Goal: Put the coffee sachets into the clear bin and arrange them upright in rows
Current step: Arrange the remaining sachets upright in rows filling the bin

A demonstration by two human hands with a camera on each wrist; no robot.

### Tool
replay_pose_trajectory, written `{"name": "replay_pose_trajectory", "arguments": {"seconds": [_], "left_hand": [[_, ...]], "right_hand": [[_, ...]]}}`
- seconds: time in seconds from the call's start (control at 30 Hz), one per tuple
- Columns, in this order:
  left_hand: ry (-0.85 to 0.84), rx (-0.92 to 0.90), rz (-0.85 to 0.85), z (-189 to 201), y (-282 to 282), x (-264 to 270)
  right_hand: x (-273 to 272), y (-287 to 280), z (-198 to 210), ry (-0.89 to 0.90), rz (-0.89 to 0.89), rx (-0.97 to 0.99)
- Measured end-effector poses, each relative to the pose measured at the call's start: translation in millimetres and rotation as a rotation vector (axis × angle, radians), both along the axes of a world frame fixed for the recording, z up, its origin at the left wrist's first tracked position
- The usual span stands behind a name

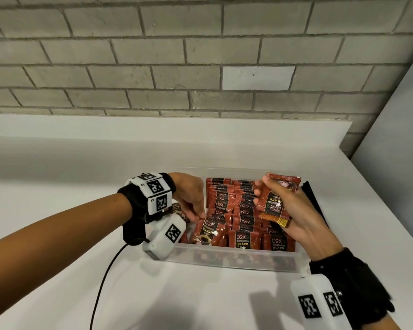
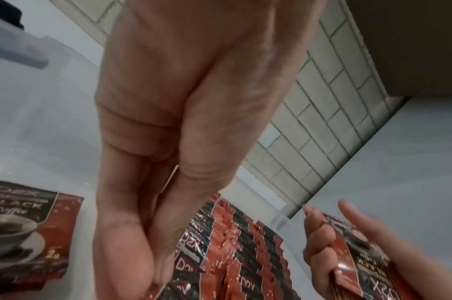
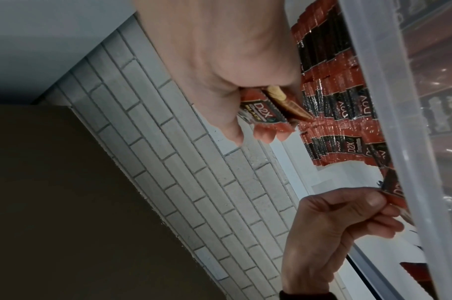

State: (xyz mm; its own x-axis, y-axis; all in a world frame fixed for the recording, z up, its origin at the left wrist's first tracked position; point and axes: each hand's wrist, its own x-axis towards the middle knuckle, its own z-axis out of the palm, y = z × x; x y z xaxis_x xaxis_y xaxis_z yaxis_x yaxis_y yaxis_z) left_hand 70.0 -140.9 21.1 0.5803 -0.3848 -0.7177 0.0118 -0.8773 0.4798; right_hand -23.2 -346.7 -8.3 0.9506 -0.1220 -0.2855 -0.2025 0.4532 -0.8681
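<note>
From the head view, the clear bin (image 1: 236,259) on the tabletop (image 1: 57,163) is mostly filled: sachets (image 1: 244,206) stand in rows, though the near-left ones lean. The left hand (image 1: 191,198) pinches a tilted sachet (image 1: 206,231); the right hand (image 1: 293,210) grips a small stack (image 1: 275,203) above the bin.

The left wrist view shows a loose sachet (image 2: 27,223), apparently outside the bin.

The right wrist view confirms the stack, not yet placed.
</note>
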Motion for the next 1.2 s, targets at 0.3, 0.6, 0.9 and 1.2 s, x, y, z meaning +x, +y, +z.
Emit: {"name": "replay_pose_trajectory", "arguments": {"seconds": [0.3, 0.6, 0.9, 1.2], "left_hand": [[0.046, 0.042, -0.090, 5, -5, -12], [-0.548, -0.548, 0.066, 17, -20, -21], [-0.357, -0.646, 0.131, 22, -27, -33], [-0.180, -0.785, 0.363, 21, -21, -31]], "right_hand": [[-4, 2, 6, 0.023, 0.118, 0.326], [-2, 6, 6, 0.046, 0.127, -0.017], [-2, 5, 4, 0.010, 0.048, -0.063], [-2, 3, 2, 0.025, 0.047, -0.071]]}}
